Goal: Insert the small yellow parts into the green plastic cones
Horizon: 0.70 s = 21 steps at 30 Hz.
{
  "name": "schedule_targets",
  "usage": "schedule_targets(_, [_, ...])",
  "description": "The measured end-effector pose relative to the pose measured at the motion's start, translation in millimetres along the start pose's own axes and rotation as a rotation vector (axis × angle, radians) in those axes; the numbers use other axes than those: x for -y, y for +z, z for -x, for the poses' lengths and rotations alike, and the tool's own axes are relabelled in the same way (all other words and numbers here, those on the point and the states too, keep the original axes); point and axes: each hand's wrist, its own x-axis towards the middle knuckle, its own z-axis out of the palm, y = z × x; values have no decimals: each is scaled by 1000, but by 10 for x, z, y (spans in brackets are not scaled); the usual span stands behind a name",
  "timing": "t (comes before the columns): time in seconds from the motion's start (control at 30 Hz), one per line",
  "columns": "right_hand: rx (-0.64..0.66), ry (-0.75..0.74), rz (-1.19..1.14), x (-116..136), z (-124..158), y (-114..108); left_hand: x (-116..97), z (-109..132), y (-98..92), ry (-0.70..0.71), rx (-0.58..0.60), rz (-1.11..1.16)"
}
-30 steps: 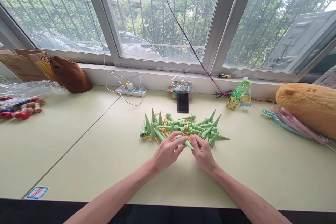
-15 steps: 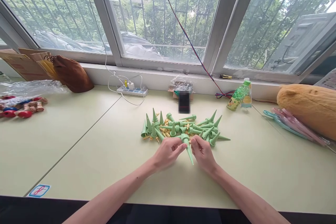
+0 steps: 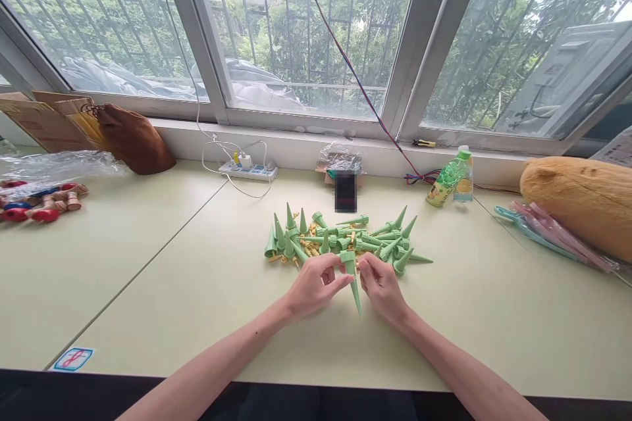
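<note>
My left hand (image 3: 312, 287) pinches a pale green watering spike (image 3: 348, 268) between thumb and fingers, its long tip pointing down towards me. Close by on the other side, my right hand (image 3: 384, 286) is closed, thumb against bent forefinger. A small yellow piece (image 3: 360, 264) shows at those fingertips, against or very near the spike's side; most of it is hidden. Just beyond both hands lies a loose heap of similar green spikes (image 3: 290, 247), some upright and some on their sides. Several small yellow plastic parts (image 3: 310, 250) are scattered among them.
Behind the heap stand a dark pixelated block (image 3: 345, 192) and a power strip (image 3: 251, 171). At right are a green bottle (image 3: 448, 177), pink and blue plastic-wrapped items (image 3: 548, 233) and a brown plush (image 3: 577, 200). Red and wooden toys (image 3: 44, 210) and a brown bag (image 3: 133, 138) lie left.
The spike in my left hand has turned slightly, its tip swinging a little left and down. My left fingers have shifted around its collar; my right hand stays almost in place.
</note>
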Motion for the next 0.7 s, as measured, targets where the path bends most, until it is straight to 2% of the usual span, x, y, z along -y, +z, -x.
schedule_targets(0.4, [23,5,12,46,-12,6,86,14,59,221,-94,-77])
schedule_targets(0.7, [36,2,26,73,-3,-8,115,56,73,302,-64,-18])
